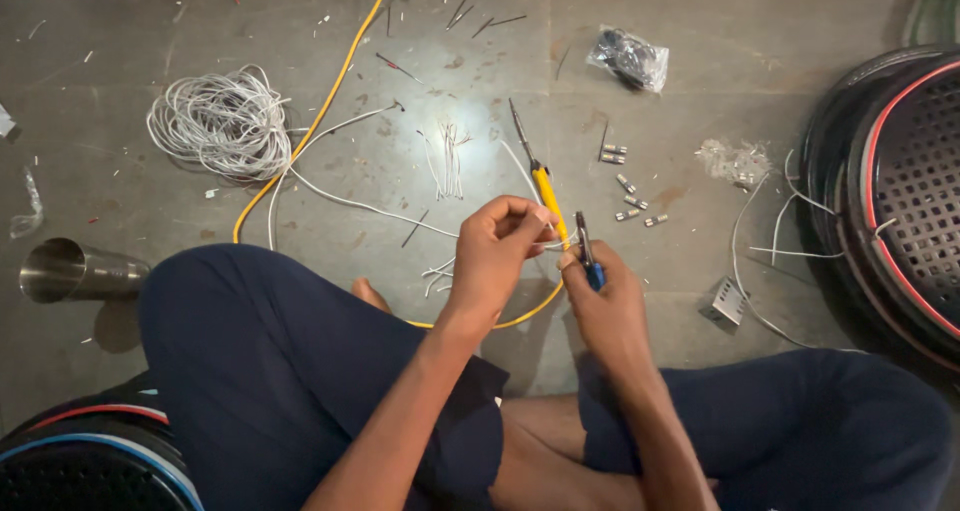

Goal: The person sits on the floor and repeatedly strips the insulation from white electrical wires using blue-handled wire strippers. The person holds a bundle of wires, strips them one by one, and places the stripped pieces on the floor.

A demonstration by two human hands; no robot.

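Observation:
My left hand [497,248] pinches thin white wire ends [552,239] at chest height over the floor. My right hand [605,296] grips a small blue-handled cutter [586,251], its dark jaws pointing up toward the wire ends. Just beyond my hands lies a soldering iron with a yellow handle [543,189], its tip pointing away. A yellow cable [322,111] runs from it across the floor and loops under my hands. I sit cross-legged in dark blue shorts.
A coil of white wire [218,121] lies at far left, a steel tumbler [72,270] on its side at left. Small metal connectors [630,196], cut wire strips [447,159], a plastic bag [630,59] and a small metal bracket [728,301] are scattered. Black perforated baskets [900,191] stand right and bottom left.

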